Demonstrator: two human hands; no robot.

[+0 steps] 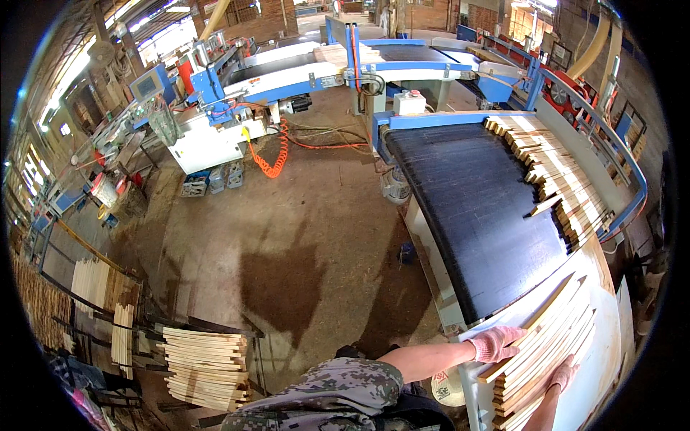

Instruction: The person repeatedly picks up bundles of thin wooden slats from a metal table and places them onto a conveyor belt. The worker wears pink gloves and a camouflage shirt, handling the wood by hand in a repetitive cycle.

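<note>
Wooden strips [550, 337], pale and narrow, lie side by side in a slanting bundle on a white tabletop [607, 334] at the lower right of the head view. The left hand [497, 343], in a pink knitted glove, reaches in from the left, its fingers against the bundle's left edge. The right hand [565, 373], also gloved, rests on the strips along the right side. Whether either hand has closed on any strip, I cannot tell.

Just beyond the table is a black conveyor belt [478, 208], with a long row of similar strips [553, 176] along its right side. At lower left, a stack of pale strips [205, 366] sits on a dark metal rack [223, 327]. Blue-and-white machinery [287, 86] spans the background.
</note>
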